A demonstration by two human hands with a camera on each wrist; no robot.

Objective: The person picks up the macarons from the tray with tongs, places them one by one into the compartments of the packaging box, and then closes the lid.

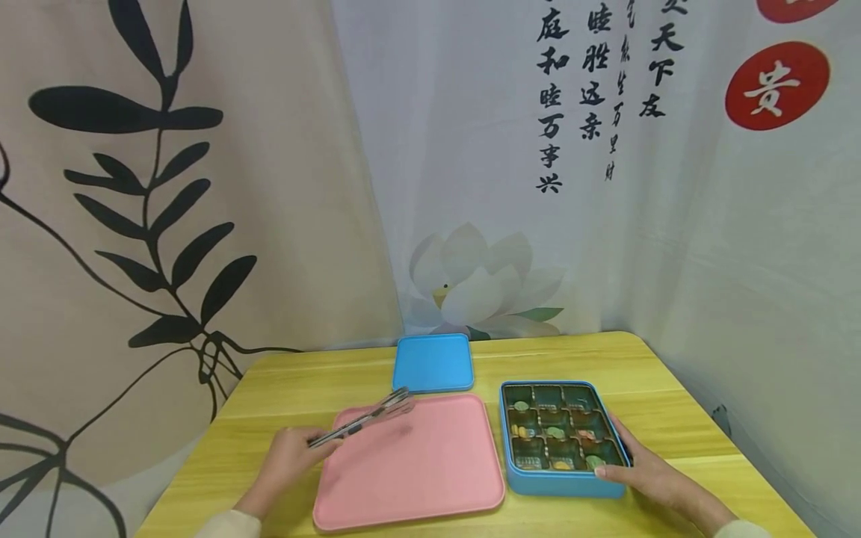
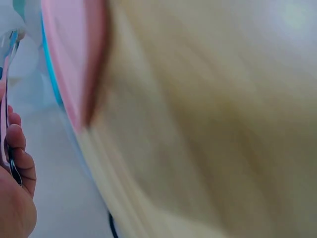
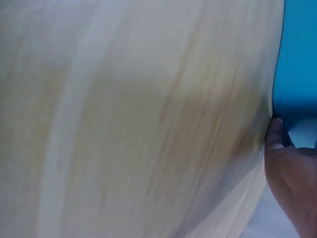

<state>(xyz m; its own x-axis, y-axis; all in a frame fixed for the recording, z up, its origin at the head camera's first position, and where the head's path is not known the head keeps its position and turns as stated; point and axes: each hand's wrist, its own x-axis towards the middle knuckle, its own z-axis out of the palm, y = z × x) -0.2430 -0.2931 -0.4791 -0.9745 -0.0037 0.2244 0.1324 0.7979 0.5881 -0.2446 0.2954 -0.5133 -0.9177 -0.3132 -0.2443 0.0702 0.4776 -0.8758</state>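
Observation:
Metal tongs (image 1: pixel 366 420) are gripped by my left hand (image 1: pixel 294 457), their tips raised over the upper left part of a pink tray (image 1: pixel 417 471). In the left wrist view, fingers (image 2: pixel 19 144) curl round the tongs' handle. My right hand (image 1: pixel 649 474) holds the right side of a blue box (image 1: pixel 558 482), its thumb at the near right corner. Inside the box is a dark divided insert (image 1: pixel 550 418) with several compartments; small green, yellow and reddish pieces lie in some of them. The right wrist view shows the hand (image 3: pixel 292 173) against the box's blue wall.
A blue lid-like rectangle (image 1: pixel 433 363) lies behind the pink tray at the table's back edge. The wood-grain table (image 1: pixel 282 396) stands before a curtain (image 1: pixel 471 164) printed with leaves, a flower and writing.

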